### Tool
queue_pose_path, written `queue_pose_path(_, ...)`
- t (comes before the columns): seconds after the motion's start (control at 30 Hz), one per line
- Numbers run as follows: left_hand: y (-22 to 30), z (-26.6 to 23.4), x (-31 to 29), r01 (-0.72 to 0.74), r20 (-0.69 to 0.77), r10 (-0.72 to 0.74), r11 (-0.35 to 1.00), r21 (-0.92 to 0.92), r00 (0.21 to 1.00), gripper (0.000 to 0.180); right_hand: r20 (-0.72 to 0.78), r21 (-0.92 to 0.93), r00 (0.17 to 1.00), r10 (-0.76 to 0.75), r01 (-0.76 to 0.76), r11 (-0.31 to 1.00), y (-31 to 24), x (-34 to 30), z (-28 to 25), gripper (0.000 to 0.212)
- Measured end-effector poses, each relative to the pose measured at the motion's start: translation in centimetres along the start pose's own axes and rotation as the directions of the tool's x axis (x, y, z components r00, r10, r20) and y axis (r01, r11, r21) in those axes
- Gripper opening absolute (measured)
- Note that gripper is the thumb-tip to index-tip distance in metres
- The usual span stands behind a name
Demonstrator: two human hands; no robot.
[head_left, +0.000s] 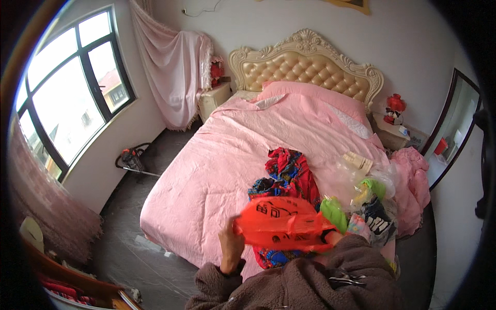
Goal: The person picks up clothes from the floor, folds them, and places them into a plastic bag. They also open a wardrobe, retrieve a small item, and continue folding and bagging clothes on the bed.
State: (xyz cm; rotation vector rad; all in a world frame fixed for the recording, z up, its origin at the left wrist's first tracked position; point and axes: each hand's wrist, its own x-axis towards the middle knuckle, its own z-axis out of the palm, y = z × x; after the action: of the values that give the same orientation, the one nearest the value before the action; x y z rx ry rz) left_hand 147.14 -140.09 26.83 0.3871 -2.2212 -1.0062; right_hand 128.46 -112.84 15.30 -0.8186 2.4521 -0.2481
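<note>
A red plastic bag point(279, 219) with dark printing is stretched out in front of me, above the near side of the bed. My left hand point(231, 243) is closed on its left end. At the bag's right end is my right hand point(333, 237), closed on the plastic, its fingers mostly hidden by the bag and my brown sleeve. Under and beyond the bag lies a crumpled red and blue patterned cloth point(294, 175). A bright green bundle point(335, 213) sits just past my right hand, beside a dark garment with white marks point(378, 219).
The bed point(191, 181) wears a pink cover, with a pink pillow point(315, 98) at its headboard. Clear plastic wrapping point(341, 173) and a pink heap point(411, 191) lie to the right. A vacuum cleaner point(133, 160) stands left on the floor; an open drawer point(93, 292) is lower left.
</note>
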Motion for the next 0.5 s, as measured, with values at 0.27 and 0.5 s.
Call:
queue_pose_path(0.27, -0.1, -2.5, -0.9, 0.048, 0.063, -0.061, 0.982, 0.181, 0.996, 0.022, -0.204, -0.024, 0.978, 0.048, -0.054, 0.998, 3.6, 3.2, -2.7, 0.041)
queue_pose_path(0.5, -1.9, -3.0, -2.0, 0.207, 0.112, -0.270, 0.896, 0.394, 0.956, 0.048, -0.433, -0.054, 0.895, 0.107, -0.144, 0.988, 3.8, 8.0, -9.9, 0.044)
